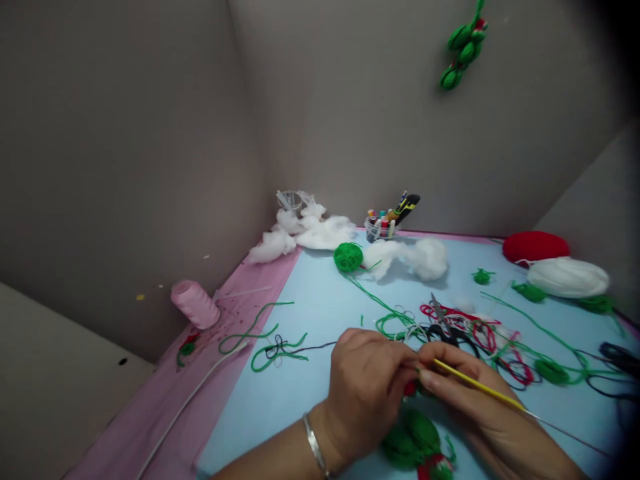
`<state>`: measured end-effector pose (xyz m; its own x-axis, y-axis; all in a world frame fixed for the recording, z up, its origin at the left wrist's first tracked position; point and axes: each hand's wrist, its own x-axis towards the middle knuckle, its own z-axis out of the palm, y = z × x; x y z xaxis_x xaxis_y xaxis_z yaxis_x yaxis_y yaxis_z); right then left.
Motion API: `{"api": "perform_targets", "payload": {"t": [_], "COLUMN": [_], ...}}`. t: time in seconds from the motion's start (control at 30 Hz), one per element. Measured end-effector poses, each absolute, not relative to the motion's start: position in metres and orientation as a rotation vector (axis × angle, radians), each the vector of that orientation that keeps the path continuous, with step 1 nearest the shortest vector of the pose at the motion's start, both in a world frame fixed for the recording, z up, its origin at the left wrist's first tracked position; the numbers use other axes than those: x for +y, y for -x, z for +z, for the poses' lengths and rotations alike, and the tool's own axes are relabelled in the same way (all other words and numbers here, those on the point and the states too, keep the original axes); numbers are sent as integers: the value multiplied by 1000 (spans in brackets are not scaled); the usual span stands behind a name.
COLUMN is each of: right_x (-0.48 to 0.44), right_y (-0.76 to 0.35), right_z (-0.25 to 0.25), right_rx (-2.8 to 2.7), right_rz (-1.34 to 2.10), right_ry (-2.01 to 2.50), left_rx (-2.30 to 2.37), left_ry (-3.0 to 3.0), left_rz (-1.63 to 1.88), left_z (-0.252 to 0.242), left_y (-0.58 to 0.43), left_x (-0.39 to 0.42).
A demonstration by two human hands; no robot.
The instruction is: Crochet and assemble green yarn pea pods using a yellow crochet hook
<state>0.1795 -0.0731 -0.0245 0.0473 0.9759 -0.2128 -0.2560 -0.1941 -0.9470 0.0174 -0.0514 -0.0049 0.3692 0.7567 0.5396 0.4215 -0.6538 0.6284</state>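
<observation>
My left hand (363, 387), with a silver bracelet at the wrist, has its fingers closed on a small red and green knitted piece (410, 388), mostly hidden by the fingers. Touching it from the other side, my right hand (465, 387) pinches a yellow-handled hook (480, 385) between thumb and fingers. Just below the hands, a green stuffed knitted piece (413, 437) with red and white parts lies on the light blue sheet (270, 413).
Scissors (440, 312) lie among tangled red, green and black yarn beyond my hands. Farther back are a green yarn ball (348, 257), white stuffing (325, 232) and a cup of tools (381, 229). A pink spool (195, 305) lies left; red yarn (535, 247) sits right.
</observation>
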Motion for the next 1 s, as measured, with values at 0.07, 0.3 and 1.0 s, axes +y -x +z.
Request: {"api": "perform_targets", "payload": {"t": [0.07,0.3,1.0], "right_x": [-73,-72,-93], "right_y": [-179,-182,-173], "right_z": [-21,-22,-35], "right_rx": [-832,-881,-1914], "right_rz": [1445,1506,142], "right_ry": [1170,1125,1123], "left_rx": [974,825,1070], "left_ry": [-2247,-2314,-881], "left_rz": [1180,1075,1039], "left_z": [-5,-6,-12], "left_y": [-16,-16,-25], "left_x": [-50,-47,-36]}}
